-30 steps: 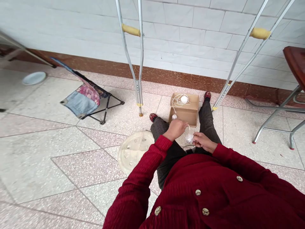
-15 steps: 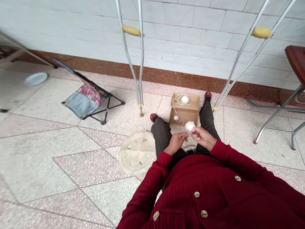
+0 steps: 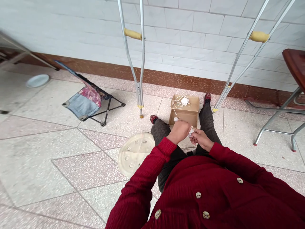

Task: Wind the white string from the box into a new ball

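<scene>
From here I see the white ball of cord point(image 3: 191, 132) between my two hands, above the floor point(image 3: 133, 122) and near the cardboard box point(image 3: 187, 120). My right hand point(image 3: 200, 138) pinches it in bent fingers; my left hand point(image 3: 180, 130) is curled beside it, its grip hidden from me. More cord point(image 3: 184, 100) lies in the box, between the legs.

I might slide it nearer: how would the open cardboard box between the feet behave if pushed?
The cardboard box probably slides without tipping, since it lies low and flat. Its thin walls suggest light weight and some flex. The small white ball inside, being round, could roll.
</scene>
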`<action>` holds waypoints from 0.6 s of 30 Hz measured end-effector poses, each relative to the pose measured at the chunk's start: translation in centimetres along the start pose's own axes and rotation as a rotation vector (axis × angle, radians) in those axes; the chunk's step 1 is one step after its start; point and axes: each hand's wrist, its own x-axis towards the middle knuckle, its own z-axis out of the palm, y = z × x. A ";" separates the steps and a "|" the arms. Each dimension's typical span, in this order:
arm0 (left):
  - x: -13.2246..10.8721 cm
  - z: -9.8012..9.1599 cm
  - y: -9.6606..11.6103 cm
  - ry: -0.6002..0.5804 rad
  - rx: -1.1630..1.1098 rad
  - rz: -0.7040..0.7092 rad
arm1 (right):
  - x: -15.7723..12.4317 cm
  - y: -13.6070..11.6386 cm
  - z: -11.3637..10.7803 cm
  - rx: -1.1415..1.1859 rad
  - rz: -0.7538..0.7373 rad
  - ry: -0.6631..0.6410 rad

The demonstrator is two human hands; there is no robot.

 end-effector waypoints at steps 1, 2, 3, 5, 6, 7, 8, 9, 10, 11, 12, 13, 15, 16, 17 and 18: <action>-0.4 -0.2 0.5 0.030 0.018 -0.007 | 0.5 -0.2 -0.1 0.049 -0.028 0.055; -0.9 -0.2 0.9 0.057 0.018 -0.025 | 1.0 -0.3 -0.1 0.087 -0.054 0.097; -1.5 0.0 1.2 0.077 0.001 -0.050 | 1.3 -0.5 -0.2 0.116 -0.074 0.120; -2.9 0.9 1.5 0.100 -0.071 -0.108 | 1.7 -0.9 -0.4 0.177 -0.095 0.109; -3.5 1.5 1.6 0.099 -0.127 -0.138 | 1.7 -1.1 -0.4 0.211 -0.095 0.081; -4.1 2.2 1.6 0.087 -0.196 -0.168 | 1.6 -1.2 -0.4 0.239 -0.091 0.042; -4.7 2.9 1.5 0.070 -0.274 -0.203 | 1.5 -1.2 -0.3 0.254 -0.085 -0.001; -5.2 3.6 1.5 0.053 -0.359 -0.242 | 1.3 -1.3 -0.2 0.253 -0.081 -0.041; -5.6 4.2 1.3 0.041 -0.445 -0.285 | 1.2 -1.2 -0.2 0.235 -0.084 -0.067; -6.0 4.7 1.2 0.040 -0.524 -0.330 | 1.0 -1.2 -0.1 0.210 -0.093 -0.080; -6.3 5.1 1.1 0.050 -0.587 -0.375 | 0.9 -1.1 -0.1 0.184 -0.106 -0.081; -6.5 5.4 1.0 0.066 -0.633 -0.413 | 0.8 -1.0 0.0 0.163 -0.120 -0.070; -6.9 5.8 0.8 0.090 -0.683 -0.458 | 0.7 -0.8 0.0 0.137 -0.143 -0.033; -7.0 5.9 0.8 0.095 -0.698 -0.466 | 0.7 -0.7 0.0 0.128 -0.144 -0.017; -7.1 6.0 0.8 0.095 -0.711 -0.468 | 0.7 -0.7 0.0 0.120 -0.140 -0.010; -7.3 6.2 0.8 0.094 -0.723 -0.467 | 0.6 -0.7 0.0 0.115 -0.138 -0.007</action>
